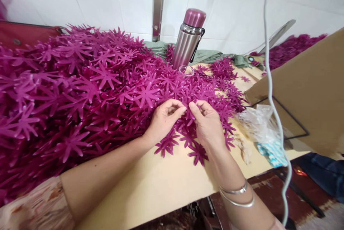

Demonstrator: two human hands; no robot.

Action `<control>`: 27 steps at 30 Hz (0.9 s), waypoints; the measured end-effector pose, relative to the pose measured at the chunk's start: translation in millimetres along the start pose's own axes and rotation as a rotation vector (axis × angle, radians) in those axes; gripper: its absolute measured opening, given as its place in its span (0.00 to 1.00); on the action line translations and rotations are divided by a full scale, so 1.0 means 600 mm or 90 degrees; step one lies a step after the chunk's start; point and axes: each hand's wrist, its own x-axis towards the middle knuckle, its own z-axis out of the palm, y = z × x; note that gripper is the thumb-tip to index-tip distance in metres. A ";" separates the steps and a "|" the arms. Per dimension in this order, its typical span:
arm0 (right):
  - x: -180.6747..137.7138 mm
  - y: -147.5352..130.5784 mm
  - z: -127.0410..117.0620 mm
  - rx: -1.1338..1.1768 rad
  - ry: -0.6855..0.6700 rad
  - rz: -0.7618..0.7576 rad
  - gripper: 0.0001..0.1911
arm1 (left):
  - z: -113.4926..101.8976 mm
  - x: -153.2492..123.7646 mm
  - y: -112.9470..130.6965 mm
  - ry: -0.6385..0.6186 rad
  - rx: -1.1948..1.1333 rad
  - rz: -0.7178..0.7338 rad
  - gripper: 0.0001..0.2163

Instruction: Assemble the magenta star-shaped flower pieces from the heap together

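My left hand (166, 117) is closed in a pinch, thumb against fingers. Close beside it my right hand (208, 120) pinches too, with a silver bangle on the wrist. Between the fingertips shows a purple artificial flower piece (188, 113), partly hidden by the thumbs and hard to tell from those behind it. A large heap of the same star-shaped purple flower pieces (104, 76) spreads to the left and behind the hands. Several loose purple flower pieces (199, 153) lie on the tabletop just below my hands.
A steel thermos with a purple lid (187, 40) stands behind the heap, near a clear ring (186, 71). On the right are a cardboard box (303, 90), a crumpled plastic bag (256, 120) and a hanging white cable (271, 94). The pale tabletop (161, 183) ends in front.
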 end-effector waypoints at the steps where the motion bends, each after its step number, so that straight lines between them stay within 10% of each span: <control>1: 0.003 0.002 0.000 0.037 0.009 0.018 0.13 | -0.002 0.002 0.001 0.010 -0.013 -0.006 0.06; 12: 0.004 0.000 0.003 0.070 0.005 0.009 0.14 | 0.004 0.004 -0.004 -0.009 -0.051 -0.020 0.07; 18: 0.015 -0.009 -0.010 0.185 0.026 0.069 0.18 | -0.003 0.010 -0.003 0.150 -0.110 -0.038 0.05; 27: 0.004 0.001 -0.004 -0.014 -0.035 0.001 0.13 | -0.001 0.010 0.004 0.101 -0.139 -0.048 0.07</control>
